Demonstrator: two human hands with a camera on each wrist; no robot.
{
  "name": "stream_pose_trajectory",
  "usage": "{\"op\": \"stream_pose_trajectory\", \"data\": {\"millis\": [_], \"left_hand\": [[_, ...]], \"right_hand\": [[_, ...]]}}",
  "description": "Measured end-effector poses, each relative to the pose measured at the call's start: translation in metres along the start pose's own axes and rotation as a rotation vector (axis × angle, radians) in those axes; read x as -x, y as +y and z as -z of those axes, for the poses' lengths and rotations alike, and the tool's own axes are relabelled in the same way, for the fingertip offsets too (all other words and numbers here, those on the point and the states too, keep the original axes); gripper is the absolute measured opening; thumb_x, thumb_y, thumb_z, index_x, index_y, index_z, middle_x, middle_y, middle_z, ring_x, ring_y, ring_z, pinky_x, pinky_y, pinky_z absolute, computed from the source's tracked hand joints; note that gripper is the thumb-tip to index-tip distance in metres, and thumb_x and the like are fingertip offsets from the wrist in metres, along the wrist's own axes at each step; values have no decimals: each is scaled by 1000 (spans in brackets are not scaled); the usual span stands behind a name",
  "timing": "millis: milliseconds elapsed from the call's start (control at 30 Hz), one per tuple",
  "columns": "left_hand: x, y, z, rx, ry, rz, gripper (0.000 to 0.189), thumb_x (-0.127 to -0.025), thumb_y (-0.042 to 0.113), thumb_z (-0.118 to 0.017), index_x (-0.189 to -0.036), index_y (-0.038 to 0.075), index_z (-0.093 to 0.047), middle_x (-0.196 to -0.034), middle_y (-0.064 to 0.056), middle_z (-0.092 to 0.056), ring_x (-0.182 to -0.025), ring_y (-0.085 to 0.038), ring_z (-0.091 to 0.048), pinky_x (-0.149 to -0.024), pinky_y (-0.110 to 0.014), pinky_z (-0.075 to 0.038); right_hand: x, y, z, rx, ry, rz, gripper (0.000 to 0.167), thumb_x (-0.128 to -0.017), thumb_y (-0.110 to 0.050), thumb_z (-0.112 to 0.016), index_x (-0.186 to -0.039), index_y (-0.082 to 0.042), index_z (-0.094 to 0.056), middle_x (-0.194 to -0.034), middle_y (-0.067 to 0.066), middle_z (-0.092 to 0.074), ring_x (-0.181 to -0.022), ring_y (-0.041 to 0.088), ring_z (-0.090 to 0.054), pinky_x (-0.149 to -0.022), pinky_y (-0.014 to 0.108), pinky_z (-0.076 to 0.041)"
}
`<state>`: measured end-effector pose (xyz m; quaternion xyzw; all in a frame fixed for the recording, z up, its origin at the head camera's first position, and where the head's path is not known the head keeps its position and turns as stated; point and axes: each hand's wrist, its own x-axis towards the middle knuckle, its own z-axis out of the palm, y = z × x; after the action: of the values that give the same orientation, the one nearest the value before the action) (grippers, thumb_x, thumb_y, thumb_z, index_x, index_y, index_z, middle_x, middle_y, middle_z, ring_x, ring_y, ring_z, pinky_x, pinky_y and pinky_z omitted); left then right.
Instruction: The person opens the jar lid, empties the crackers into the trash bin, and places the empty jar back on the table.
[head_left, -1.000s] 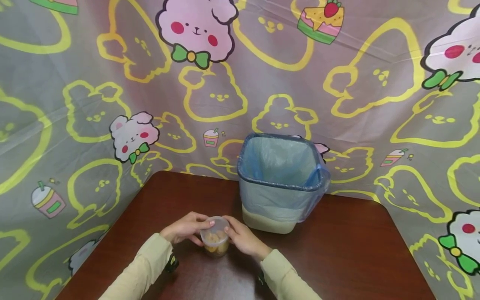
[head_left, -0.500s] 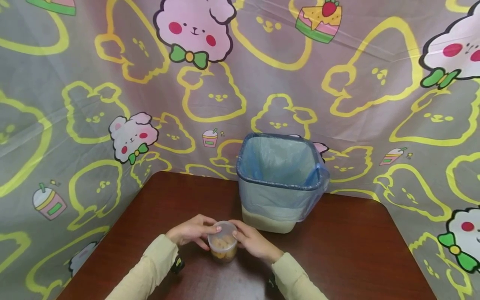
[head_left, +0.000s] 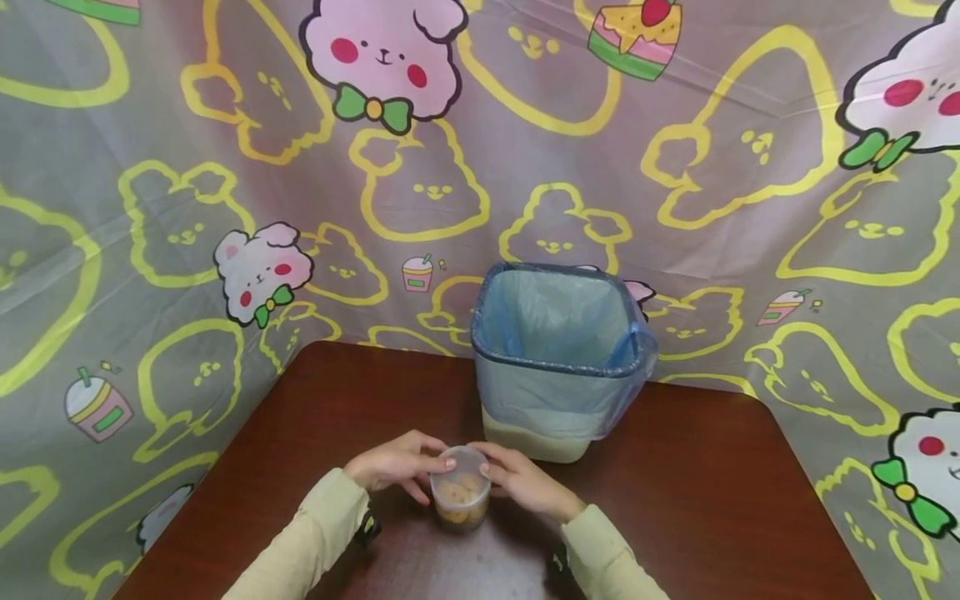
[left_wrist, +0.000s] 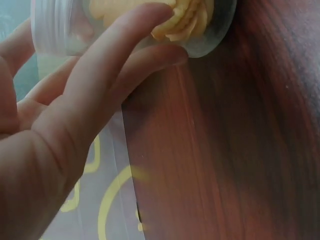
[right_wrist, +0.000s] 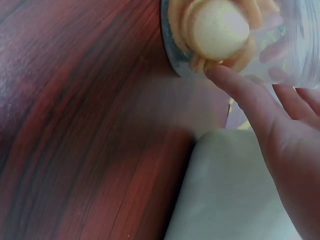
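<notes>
A small clear plastic tub [head_left: 460, 504] with a translucent round lid [head_left: 462, 463] stands low over the table in front of the person. Several golden piped cookies [right_wrist: 220, 30] show through its wall in the right wrist view. From the left, the left hand [head_left: 399, 464] holds the tub, its thumb at the lid's edge and its other fingers along the side. The right hand [head_left: 531, 483] grips the opposite side, with a finger along the wall near the cookies. In the left wrist view two fingers [left_wrist: 100, 70] reach along the tub.
Behind the tub, to the right, stands a cream bin [head_left: 536, 437] lined with a blue plastic bag [head_left: 555, 392]. The dark red-brown wooden table [head_left: 697, 492] has rounded far corners. A grey cartoon-print curtain [head_left: 697, 267] hangs around it.
Both hands have moved the tub to the right and slightly nearer the person, still holding it from both sides. The head view has shifted a little.
</notes>
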<state>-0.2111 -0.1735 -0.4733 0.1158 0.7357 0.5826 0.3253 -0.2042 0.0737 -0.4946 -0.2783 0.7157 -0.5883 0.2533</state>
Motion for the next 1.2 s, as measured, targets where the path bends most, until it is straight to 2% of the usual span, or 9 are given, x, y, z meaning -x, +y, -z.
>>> {"op": "stream_pose_trajectory", "data": {"millis": [300, 667, 967, 1200], "left_hand": [[-5, 6, -10, -10, -41, 6, 36, -93, 25, -65, -118, 0, -63, -93, -10, -70, -70, -21, -68, -62, -46, -59], [-12, 9, -20, -28, -51, 5, 32, -92, 25, -66, -115, 3, -66, -89, -8, -71, -69, -23, -68, -64, -48, -59], [-20, 11, -30, -31, -70, 0, 32, -92, 25, -66, -116, 4, -67, -95, -11, -71, -70, -24, -68, -63, -47, -59], [-24, 13, -36, -54, -69, -6, 29, -92, 25, -65, -114, 5, -68, -89, -8, -71, -66, -21, -66, -61, -47, -59]], "right_hand": [[11, 0, 10, -24, -20, -21, 44, -104, -19, -42, -144, -1, -40, -144, 25, -43, -126, 41, -49, -92, 52, -51], [22, 4, 18, -15, 8, -48, 44, -103, -21, -44, -144, -4, -42, -144, 23, -45, -124, 34, -52, -91, 51, -53], [34, 8, 22, -28, 30, -57, 44, -103, -22, -45, -143, -6, -44, -143, 22, -45, -123, 36, -52, -90, 51, -53], [41, 8, 27, -23, 42, -54, 44, -103, -20, -45, -144, -4, -43, -143, 24, -46, -121, 35, -53, -89, 48, -54]]}}
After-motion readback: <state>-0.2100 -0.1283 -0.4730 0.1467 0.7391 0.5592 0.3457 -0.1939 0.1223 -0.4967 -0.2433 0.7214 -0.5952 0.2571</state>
